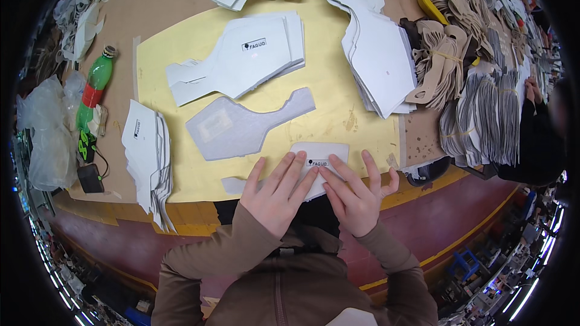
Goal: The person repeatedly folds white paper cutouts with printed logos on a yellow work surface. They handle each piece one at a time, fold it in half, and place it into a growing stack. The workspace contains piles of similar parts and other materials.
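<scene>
A white cut piece with a small printed label (331,150) lies at the near edge of the yellow sheet (338,108). My left hand (275,190) rests on its left side with the fingers stretched out, covering much of it. On its right side lies my right hand (356,190), fingers spread, thumb and fingertips close to the label. The piece's narrow end shows left of my left hand. Just beyond my hands is a grey pattern-shaped piece (235,124) with a taped patch, flat on the sheet.
Stacks of white cut pieces lie at the middle (254,54), left (145,145) and right (374,54). Banded tan pieces (438,60) and upright bundles (483,115) stand far right. A green bottle (96,78) and a plastic bag (48,139) are at left. Another person's hand (533,90) shows at the right.
</scene>
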Available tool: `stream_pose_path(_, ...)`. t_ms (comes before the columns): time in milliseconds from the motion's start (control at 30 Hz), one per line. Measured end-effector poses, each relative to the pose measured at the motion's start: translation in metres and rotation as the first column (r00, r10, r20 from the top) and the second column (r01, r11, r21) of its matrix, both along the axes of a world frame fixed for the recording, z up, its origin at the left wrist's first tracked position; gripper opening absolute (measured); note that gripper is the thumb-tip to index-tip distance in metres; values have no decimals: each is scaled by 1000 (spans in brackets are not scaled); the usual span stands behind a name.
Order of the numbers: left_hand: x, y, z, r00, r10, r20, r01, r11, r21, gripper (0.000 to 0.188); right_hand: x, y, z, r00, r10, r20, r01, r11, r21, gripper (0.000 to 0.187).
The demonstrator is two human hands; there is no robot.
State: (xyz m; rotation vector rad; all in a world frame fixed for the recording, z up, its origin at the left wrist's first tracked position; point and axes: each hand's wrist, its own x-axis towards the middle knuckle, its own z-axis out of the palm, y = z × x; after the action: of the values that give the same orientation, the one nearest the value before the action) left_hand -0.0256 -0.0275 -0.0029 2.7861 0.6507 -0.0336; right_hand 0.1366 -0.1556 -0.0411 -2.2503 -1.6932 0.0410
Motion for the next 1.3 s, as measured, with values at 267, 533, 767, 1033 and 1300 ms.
stream_pose_path(267, -5, 4, 0, 999, -30, 27, 31, 999, -40, 52, 13, -1, 0, 998, 65, -19, -65, 998, 4, 37)
stream_pose_path(533, -1, 1, -5, 997, 38, 64, -27, 987, -158, 45, 1, 3, -2, 999, -32, -32, 30, 997, -65, 39)
stream_pose_path(767, -7, 5, -15, 997, 24, 73, -12, 987, -163, 47, 10, 4, -1, 988, -46, -148, 39, 998, -53, 39)
stream_pose_path(1033, -6, 2, -13, 991, 114, 73, -94, 968, -235, 50, 16, 13, -1, 980, -56, -192, 66, 997, 46, 23)
stream_pose_path(1300, -14, -8, -5, 997, 72, -34, -74, 994, -82, 54, 10, 13, 17, 1000, 12, 3, -12, 1000, -1, 20)
